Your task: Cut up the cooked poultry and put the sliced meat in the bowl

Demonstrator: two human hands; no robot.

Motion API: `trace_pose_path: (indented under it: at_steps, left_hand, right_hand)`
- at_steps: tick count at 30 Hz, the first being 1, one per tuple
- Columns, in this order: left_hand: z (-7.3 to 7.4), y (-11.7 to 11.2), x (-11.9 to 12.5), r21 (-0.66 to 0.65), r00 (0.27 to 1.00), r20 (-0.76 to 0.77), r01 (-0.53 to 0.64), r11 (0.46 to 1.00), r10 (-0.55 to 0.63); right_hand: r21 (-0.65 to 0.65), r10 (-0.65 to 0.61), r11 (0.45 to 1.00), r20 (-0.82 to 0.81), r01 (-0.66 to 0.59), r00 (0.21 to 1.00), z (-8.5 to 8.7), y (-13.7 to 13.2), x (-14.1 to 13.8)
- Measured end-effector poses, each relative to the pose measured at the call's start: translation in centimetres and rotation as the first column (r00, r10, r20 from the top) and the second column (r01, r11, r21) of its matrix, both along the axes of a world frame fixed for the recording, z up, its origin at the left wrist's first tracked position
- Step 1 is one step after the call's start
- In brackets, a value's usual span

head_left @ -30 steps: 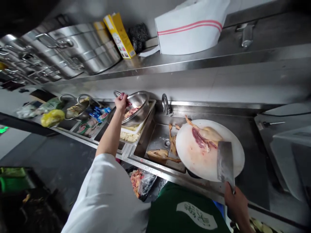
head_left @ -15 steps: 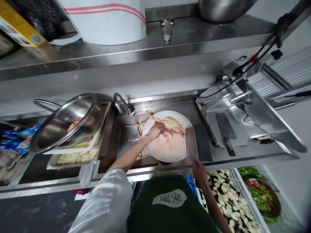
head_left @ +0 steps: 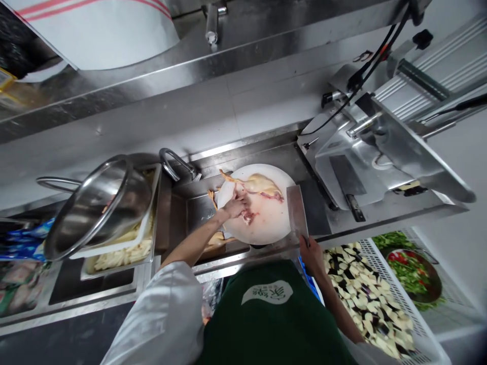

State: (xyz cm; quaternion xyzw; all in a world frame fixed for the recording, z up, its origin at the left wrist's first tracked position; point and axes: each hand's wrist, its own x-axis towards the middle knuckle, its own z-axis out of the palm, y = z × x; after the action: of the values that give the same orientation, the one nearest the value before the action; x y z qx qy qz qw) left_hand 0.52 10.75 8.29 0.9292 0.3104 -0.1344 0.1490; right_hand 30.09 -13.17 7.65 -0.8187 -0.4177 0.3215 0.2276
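A round white cutting board (head_left: 268, 225) lies over the right end of the steel sink (head_left: 196, 215). A raw plucked bird (head_left: 258, 185) lies across its far side. My left hand (head_left: 235, 207) is closed on a reddish piece of raw meat (head_left: 248, 217) at the board's left part, just in front of the bird. My right hand (head_left: 311, 253) grips the handle of a cleaver (head_left: 297, 213), whose blade rests flat-on at the board's right edge. More raw poultry (head_left: 216, 239) lies in the sink.
A tilted steel bowl (head_left: 95, 208) rests on a tray of pale strips (head_left: 117, 253) at left. A meat slicer (head_left: 384, 157) with a second cleaver (head_left: 347, 185) stands at right. A white crate of cut eggplant (head_left: 365, 299) and a bowl of greens (head_left: 413, 274) sit low right.
My left hand left the steel bowl at far left, came to the board, and has pulled a piece of meat away from the bird. The right hand has kept hold of the cleaver.
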Motion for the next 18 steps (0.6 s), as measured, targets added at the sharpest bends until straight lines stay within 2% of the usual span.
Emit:
trace_pose_path:
  at_steps: [3,4,5,6,7,9,11,12,13,15,17,18]
  left_hand:
    - [1.4,0.3,-1.0,-0.109,0.983,0.114,-0.135,0.985,0.147]
    - [1.9,0.3,-1.4,-0.162,0.950,0.206,-0.203,0.966,0.234]
    - [2.3,0.2,-1.6,-0.227,0.884,0.316,-0.282,0.932,0.344]
    - [2.6,0.0,-1.8,-0.314,0.774,0.423,-0.362,0.877,0.471]
    - [2.7,-0.4,-1.9,-0.423,0.618,0.506,-0.430,0.798,0.602]
    - [2.5,-1.6,-1.5,-0.660,0.213,0.555,-0.476,0.581,0.804]
    - [1.6,-3.0,-0.7,-0.837,-0.168,0.474,-0.390,0.384,0.864]
    - [1.0,-3.8,-0.3,-0.888,-0.313,0.422,-0.334,0.317,0.851]
    - [0.3,-4.4,0.2,-0.919,-0.422,0.373,-0.290,0.267,0.826]
    - [-0.8,-5.5,0.9,-0.952,-0.552,0.295,-0.243,0.188,0.780]
    - [-1.5,-5.9,1.2,-0.966,-0.609,0.241,-0.229,0.124,0.755]
    - [-1.7,-6.0,1.2,-0.969,-0.621,0.229,-0.222,0.112,0.750]
  right_hand:
    - [0.006,0.066,0.998,0.016,-0.066,0.998,0.2,0.7,-0.1]
    - [0.007,0.085,0.996,0.016,-0.085,0.996,0.3,0.9,-0.2]
    - [0.005,0.102,0.995,0.011,-0.102,0.995,0.4,1.1,-0.2]
    - [0.006,0.119,0.993,0.003,-0.119,0.993,0.4,1.3,-0.2]
    - [0.008,0.139,0.990,-0.007,-0.139,0.990,0.4,1.5,-0.3]
    - [0.019,0.176,0.984,-0.015,-0.175,0.984,0.4,1.8,-0.6]
    - [0.030,0.214,0.976,-0.001,-0.214,0.977,0.2,2.0,-0.9]
    - [0.032,0.238,0.971,0.012,-0.238,0.971,0.2,2.1,-1.1]
    - [0.029,0.266,0.963,0.029,-0.267,0.963,0.1,2.2,-1.3]
    - [-0.002,0.328,0.945,0.067,-0.328,0.942,0.1,2.3,-1.6]
    - [-0.061,0.392,0.920,0.103,-0.388,0.914,0.3,2.3,-1.9]
    - [-0.095,0.423,0.905,0.119,-0.414,0.898,0.4,2.4,-2.0]
